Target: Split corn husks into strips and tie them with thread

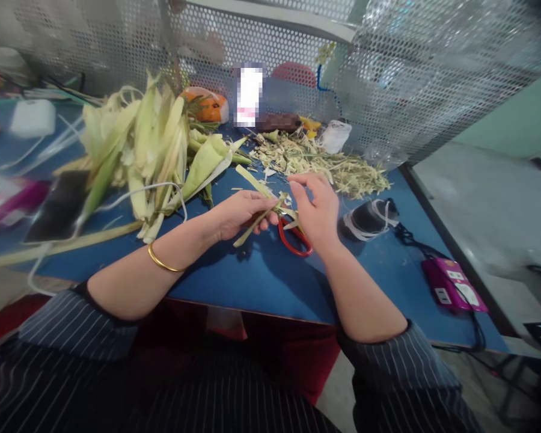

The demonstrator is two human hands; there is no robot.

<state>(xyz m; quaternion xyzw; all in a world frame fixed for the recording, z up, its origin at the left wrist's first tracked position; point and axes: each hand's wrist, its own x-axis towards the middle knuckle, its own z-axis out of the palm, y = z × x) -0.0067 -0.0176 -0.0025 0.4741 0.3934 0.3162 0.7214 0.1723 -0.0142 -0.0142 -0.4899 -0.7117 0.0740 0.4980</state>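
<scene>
Over the front of the blue table, my left hand pinches a narrow strip of corn husk between thumb and fingers. A wider pale husk piece sticks up behind those fingertips. Close on the right is my right hand, its thumb and fingers loosely bent and apart, with nothing plainly held. Short husk ends reach toward its palm, and I cannot tell whether they touch it. Red-handled scissors show below and between my hands; their blades are mostly hidden.
Corn husks are heaped at left, beside a dark phone with a white cable. Husk scraps spread behind my hands. A black cord-wrapped object and a purple box lie at right. A perforated metal screen borders the back.
</scene>
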